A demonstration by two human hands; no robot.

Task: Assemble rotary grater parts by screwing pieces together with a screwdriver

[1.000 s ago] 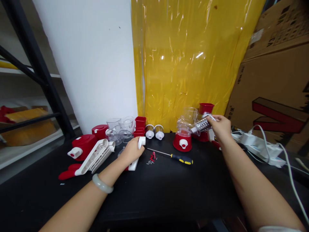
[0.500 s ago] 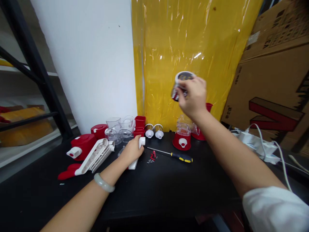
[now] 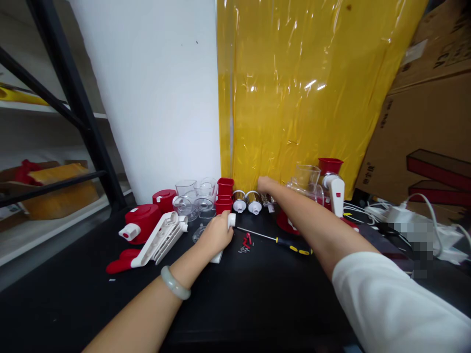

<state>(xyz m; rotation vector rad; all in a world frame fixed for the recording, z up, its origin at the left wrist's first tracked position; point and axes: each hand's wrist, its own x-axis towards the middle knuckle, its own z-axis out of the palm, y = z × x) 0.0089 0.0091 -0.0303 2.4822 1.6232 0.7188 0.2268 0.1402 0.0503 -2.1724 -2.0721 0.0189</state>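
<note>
My left hand (image 3: 217, 233) is closed around a white plastic crank handle (image 3: 231, 220), whose round end pokes out past the thumb; the palm hides most of it. At the back, my right hand (image 3: 268, 185) is closed on a metal grater drum (image 3: 267, 201), lowered to the table beside two more white-ended grater drums (image 3: 253, 202). Its fingers are largely hidden. Between the hands lie a screwdriver (image 3: 290, 246) with a blue and yellow grip, small red parts (image 3: 247, 240) and several screws (image 3: 243, 250). White handles with red grips (image 3: 154, 240) lie left of my left hand.
Red bases (image 3: 142, 220), clear plastic hoppers (image 3: 186, 196) and red pushers (image 3: 224, 191) stand along the back left. Behind my right forearm is an assembled red-and-white grater (image 3: 335, 189). White cables and adapters (image 3: 408, 215) lie right, before a large carton (image 3: 423, 132).
My right hand has brought the grater drum down from mid-air to the back of the table, next to the other drums. The view has turned slightly right. My left hand keeps its hold.
</note>
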